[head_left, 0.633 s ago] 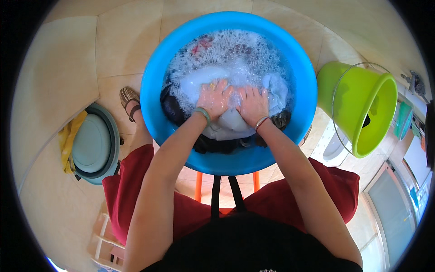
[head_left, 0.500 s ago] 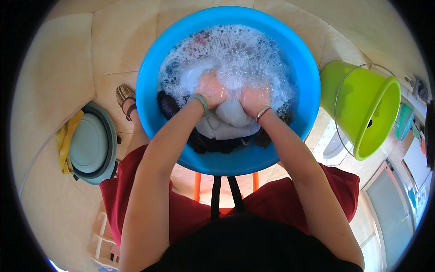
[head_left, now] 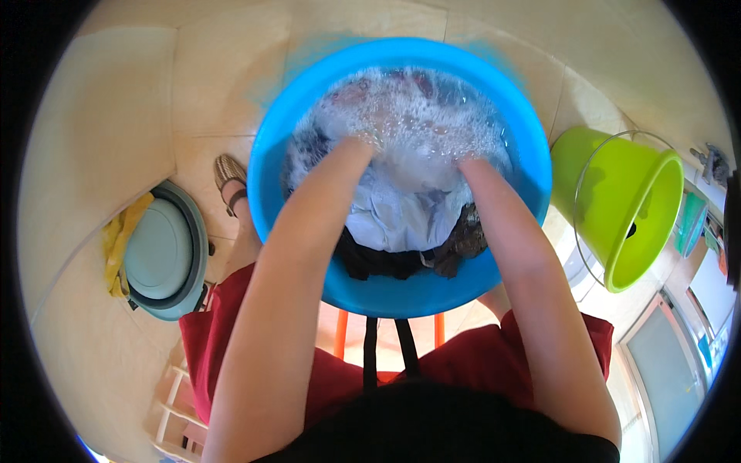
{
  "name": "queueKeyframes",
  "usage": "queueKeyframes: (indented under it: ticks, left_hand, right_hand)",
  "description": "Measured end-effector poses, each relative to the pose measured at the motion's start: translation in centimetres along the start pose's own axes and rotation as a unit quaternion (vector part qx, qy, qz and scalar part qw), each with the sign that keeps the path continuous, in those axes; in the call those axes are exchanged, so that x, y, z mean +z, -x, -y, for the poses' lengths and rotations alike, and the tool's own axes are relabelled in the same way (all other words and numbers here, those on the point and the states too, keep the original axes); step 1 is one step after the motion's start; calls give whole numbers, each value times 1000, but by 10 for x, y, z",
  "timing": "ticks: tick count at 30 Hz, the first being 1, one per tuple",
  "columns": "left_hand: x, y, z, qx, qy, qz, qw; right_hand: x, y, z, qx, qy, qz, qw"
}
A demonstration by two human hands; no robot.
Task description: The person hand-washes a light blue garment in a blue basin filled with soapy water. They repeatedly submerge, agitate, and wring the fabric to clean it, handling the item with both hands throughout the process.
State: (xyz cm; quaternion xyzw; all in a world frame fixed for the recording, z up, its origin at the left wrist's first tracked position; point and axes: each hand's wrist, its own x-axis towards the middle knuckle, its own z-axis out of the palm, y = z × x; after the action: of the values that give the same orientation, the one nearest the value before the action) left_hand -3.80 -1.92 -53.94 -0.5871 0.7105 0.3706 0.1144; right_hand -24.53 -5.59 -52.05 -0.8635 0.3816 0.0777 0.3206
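A big round blue basin (head_left: 525, 116) holds soapy water and clothes in front of me. My left hand (head_left: 367, 145) and my right hand (head_left: 469, 163) are sunk in the white foam (head_left: 424, 96) from the wrists on, so their fingers are hidden. Between my forearms a wet white cloth (head_left: 401, 220) bulges above the water, its folds toward me. Black cloth (head_left: 378, 261) lies along the near inside of the basin, and a brown patterned cloth (head_left: 467, 235) sits beside my right forearm. Whether my hands grip the white cloth cannot be seen.
Orange legs (head_left: 340, 333) show below the basin. To the right is a lime green bucket (head_left: 590, 177) with a wire handle, near a wall tap (head_left: 714, 163). On the left are a grey-green folding tub (head_left: 158, 247), a yellow cloth (head_left: 123, 243) and a white rack (head_left: 181, 409).
Both hands have gone forward and down under the foam, farther apart than before. More of the white cloth spreads toward me. The whole view has shifted slightly.
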Motion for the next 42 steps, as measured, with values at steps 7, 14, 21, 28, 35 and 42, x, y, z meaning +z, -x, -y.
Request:
queueKeyframes:
  ticks: [7, 14, 21, 28, 35, 42]
  left_hand:
    - [-66, 61, -49, -138, 483, -95, 859]
    - [-113, 157, -109, -42, 799, -63, 597]
    - [-172, 221, -155, 51, 833, -91, 544]
    - [-118, 225, -125, -14, 738, -300, 605]
    - [-28, 207, -99, -162, 241, -519, 804]
    - [-8, 165, -105, -94, 32, -330, 939]
  right_hand:
    - [-37, 39, 33, 145, -268, -208, 930]
    - [-120, 131, 113, 142, -523, -327, 774]
    - [-192, 191, 167, 50, -517, -370, 770]
    - [-147, 183, 184, -5, -278, -367, 888]
    - [-101, 178, 179, 103, -144, -313, 933]
    - [-29, 114, 121, 137, 90, -189, 968]
